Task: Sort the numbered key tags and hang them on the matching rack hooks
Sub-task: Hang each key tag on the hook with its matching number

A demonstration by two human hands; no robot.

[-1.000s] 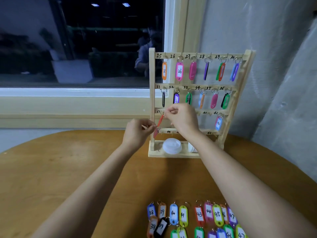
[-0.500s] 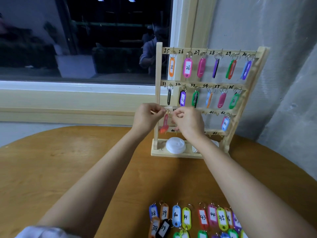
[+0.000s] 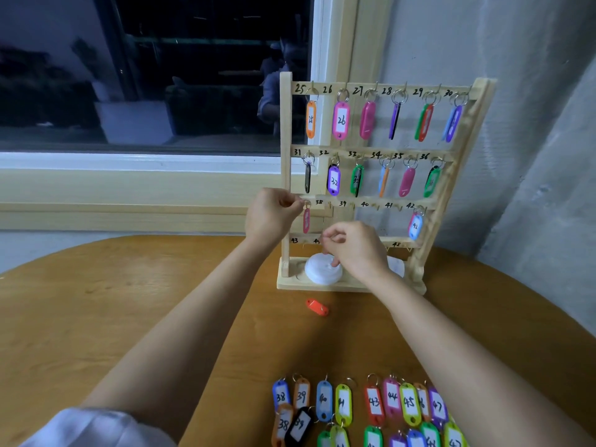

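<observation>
The wooden rack (image 3: 464, 150) stands at the table's far side, with numbered hooks 25 to 48. Tags hang along its top two rows, and a blue tag 42 (image 3: 415, 226) hangs in the third. My left hand (image 3: 271, 217) pinches the ring of a red tag (image 3: 306, 221) at the leftmost hook of the third row. Lower down, my right hand (image 3: 356, 250) hovers before the bottom rail with curled fingers and nothing visible in them. An orange-red tag (image 3: 317, 307) lies loose on the table in front of the rack. Several numbered tags (image 3: 343, 404) lie in rows near me.
A white round lid (image 3: 323, 269) sits on the rack's base. The round wooden table (image 3: 96, 301) meets a window sill on the left and a grey wall on the right, close behind the rack.
My right hand has dropped from the third-row hook to the bottom rail. An orange-red tag now lies on the table. The left hand stays at the red tag's ring.
</observation>
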